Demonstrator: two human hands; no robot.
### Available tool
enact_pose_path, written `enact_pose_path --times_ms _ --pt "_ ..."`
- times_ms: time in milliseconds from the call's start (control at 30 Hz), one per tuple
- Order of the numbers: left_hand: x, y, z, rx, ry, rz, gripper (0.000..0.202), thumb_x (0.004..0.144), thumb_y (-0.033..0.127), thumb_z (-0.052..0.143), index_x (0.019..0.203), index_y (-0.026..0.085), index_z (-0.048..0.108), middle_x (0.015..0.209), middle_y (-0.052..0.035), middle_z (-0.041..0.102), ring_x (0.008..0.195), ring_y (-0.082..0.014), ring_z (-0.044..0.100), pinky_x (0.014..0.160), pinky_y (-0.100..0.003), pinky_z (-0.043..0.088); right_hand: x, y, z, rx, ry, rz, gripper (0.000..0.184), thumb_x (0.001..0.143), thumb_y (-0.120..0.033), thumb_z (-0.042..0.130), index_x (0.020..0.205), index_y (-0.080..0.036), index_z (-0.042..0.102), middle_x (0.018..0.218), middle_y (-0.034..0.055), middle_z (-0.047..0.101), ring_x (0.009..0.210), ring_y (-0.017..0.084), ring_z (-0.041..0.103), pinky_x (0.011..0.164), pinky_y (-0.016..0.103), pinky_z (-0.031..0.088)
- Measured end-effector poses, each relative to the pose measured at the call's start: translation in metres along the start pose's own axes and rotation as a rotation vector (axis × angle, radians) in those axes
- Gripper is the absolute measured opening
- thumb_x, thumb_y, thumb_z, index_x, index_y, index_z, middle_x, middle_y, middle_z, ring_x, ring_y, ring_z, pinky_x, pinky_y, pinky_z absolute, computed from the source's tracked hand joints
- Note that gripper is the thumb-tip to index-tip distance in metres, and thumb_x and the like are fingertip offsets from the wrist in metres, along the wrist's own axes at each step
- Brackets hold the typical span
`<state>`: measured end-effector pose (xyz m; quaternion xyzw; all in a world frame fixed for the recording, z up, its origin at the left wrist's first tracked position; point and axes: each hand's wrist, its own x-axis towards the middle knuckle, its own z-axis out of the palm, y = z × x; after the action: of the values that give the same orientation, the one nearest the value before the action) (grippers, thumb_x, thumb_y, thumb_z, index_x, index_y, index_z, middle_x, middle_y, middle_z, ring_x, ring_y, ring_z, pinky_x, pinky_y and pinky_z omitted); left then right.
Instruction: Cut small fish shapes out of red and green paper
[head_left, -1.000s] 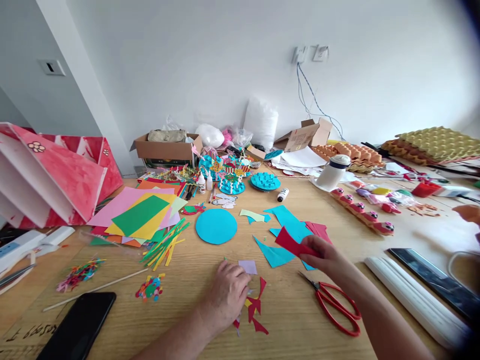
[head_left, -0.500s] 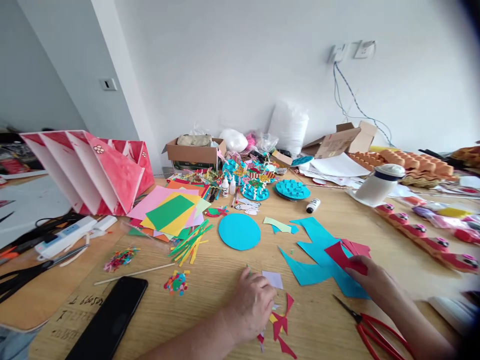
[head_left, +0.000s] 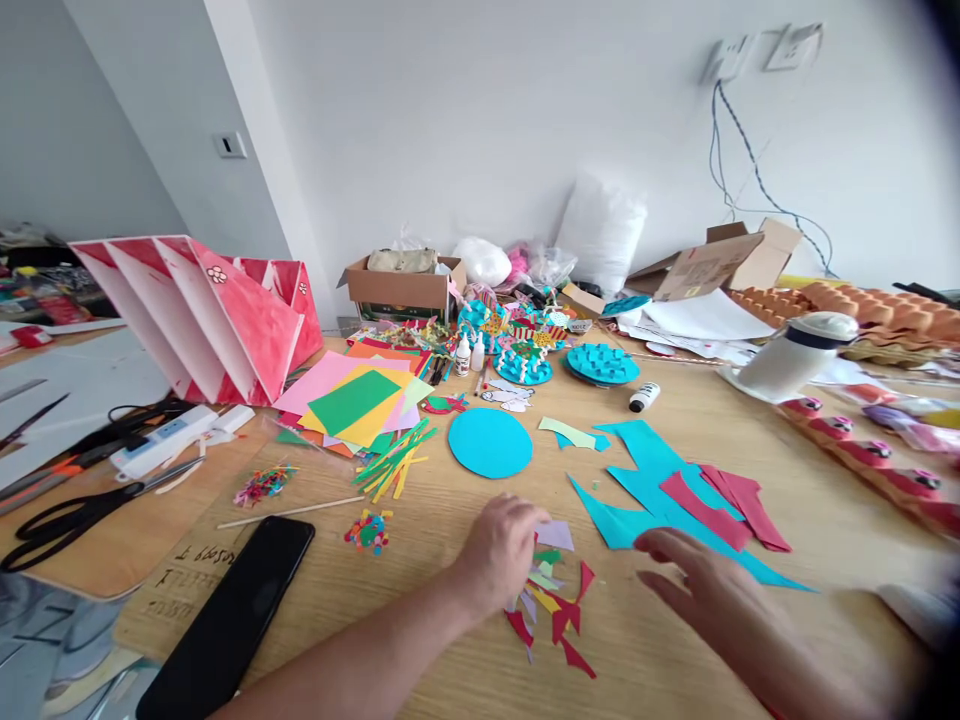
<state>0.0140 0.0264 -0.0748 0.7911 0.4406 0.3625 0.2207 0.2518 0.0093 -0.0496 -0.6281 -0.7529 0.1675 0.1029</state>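
Observation:
My left hand (head_left: pixel 499 550) rests knuckles-up on the wooden table (head_left: pixel 420 620), its curled fingertips on a small heap of coloured paper scraps (head_left: pixel 551 600) beside a pale lilac square (head_left: pixel 556 534). My right hand (head_left: pixel 701 590) hovers open with its fingers stretched out, just in front of the red paper pieces (head_left: pixel 720 505) that lie on a turquoise cut sheet (head_left: pixel 652 480). It holds nothing. A turquoise paper disc (head_left: pixel 490 442) lies further back.
A black phone (head_left: pixel 232 615) lies at the near left, black scissors (head_left: pixel 67 520) further left. Stacked coloured sheets (head_left: pixel 352 402), paper strips (head_left: pixel 394 462), a red-and-white folded card structure (head_left: pixel 202 315), glue bottles, turquoise craft pieces (head_left: pixel 602 364), a white jar (head_left: pixel 795 355), and cardboard boxes crowd the back.
My right hand has let go of the red paper piece, which now lies on the turquoise sheet, and has opened. The view has swung left; the red scissors are out of sight.

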Motion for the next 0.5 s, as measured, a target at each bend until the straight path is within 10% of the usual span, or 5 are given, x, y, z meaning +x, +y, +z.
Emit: enact_pose_path --times_ms 133,300,500 --pt "0.012 0.009 -0.032 -0.131 0.095 -0.107 0.026 0.076 0.003 0.042 0.086 0.016 0.062 0.085 -0.0051 0.067 0.081 -0.014 0.061 0.076 -0.024 0.048 -0.018 -0.03 0.015 0.001 -0.153 -0.082 0.025 0.072 -0.017 0.047 0.09 -0.023 0.063 0.1 0.0079 0.068 0.087 0.024 0.064 0.075 0.034 0.048" --pt "0.011 0.019 -0.064 -0.056 -0.053 -0.076 0.02 0.078 0.01 0.047 0.087 0.017 0.063 0.089 -0.0039 0.067 0.084 -0.0139 0.061 0.078 -0.023 0.046 -0.017 -0.037 0.022 -0.047 -0.188 -0.094 0.023 0.073 -0.012 0.047 0.088 -0.021 0.061 0.098 0.0071 0.067 0.085 0.023 0.063 0.076 0.031 0.046" --pt "0.002 0.013 -0.063 0.084 -0.188 -0.13 0.022 0.078 0.011 0.046 0.089 0.018 0.064 0.09 -0.0031 0.068 0.084 -0.0142 0.061 0.077 -0.023 0.045 0.002 -0.049 0.017 -0.094 -0.15 -0.077 0.021 0.081 -0.015 0.043 0.091 -0.021 0.06 0.101 0.0078 0.064 0.082 0.022 0.064 0.069 0.03 0.045"
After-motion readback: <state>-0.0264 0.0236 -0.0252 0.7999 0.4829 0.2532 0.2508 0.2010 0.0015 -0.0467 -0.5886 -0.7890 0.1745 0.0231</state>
